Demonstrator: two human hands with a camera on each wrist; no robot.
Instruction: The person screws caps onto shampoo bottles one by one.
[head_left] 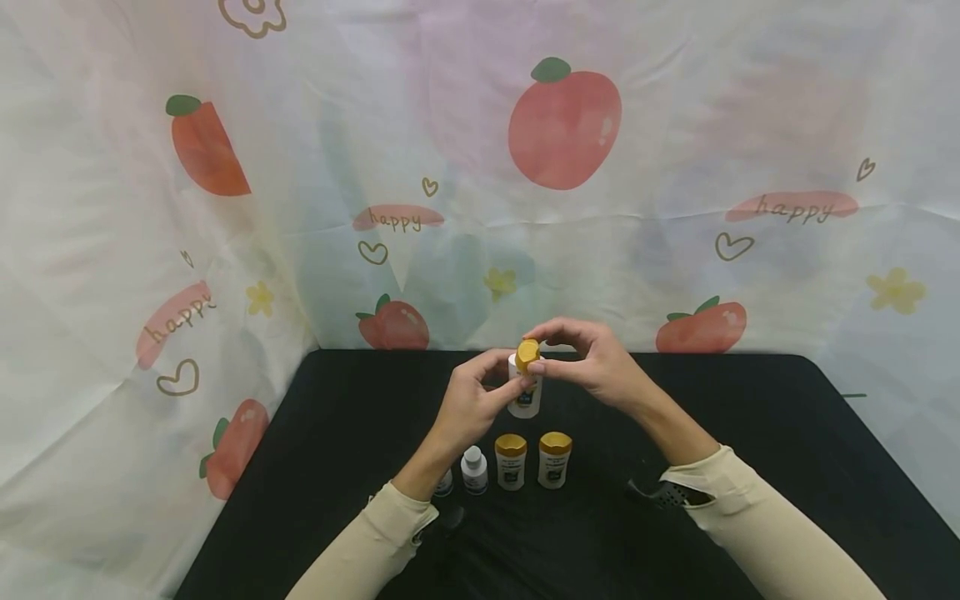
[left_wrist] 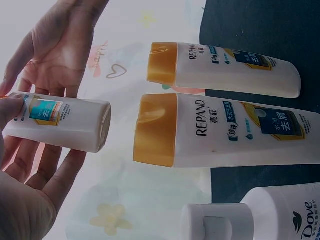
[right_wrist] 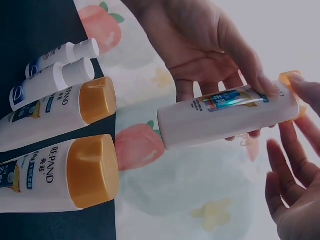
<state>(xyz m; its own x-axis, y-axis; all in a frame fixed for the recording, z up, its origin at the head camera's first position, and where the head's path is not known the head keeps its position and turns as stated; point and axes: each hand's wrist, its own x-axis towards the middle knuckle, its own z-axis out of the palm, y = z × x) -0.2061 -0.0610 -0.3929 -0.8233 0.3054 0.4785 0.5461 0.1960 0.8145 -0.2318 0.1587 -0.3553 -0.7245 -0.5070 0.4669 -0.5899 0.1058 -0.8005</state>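
Note:
My left hand (head_left: 467, 402) grips a white shampoo bottle (head_left: 526, 407) upright over the table, its thumb across the label and its fingers behind. The thumb and fingers of my right hand (head_left: 603, 367) pinch the gold cap (head_left: 528, 353) at the bottle's top. From the head view the cap looks tilted against the bottle. In the right wrist view the cap sits right at the bottle's neck end, partly covered by my fingers. Both wrist views show the bottle (left_wrist: 75, 127) lying across the picture, with the label showing.
Two larger gold-capped REPAND bottles (head_left: 511, 462) (head_left: 555, 461) stand on the black table (head_left: 645, 533) nearer to me. Left of them are two small white bottles, one in full view (head_left: 474, 472), the other (head_left: 444, 485) partly behind my left wrist. A patterned cloth (head_left: 465, 125) hangs behind the table.

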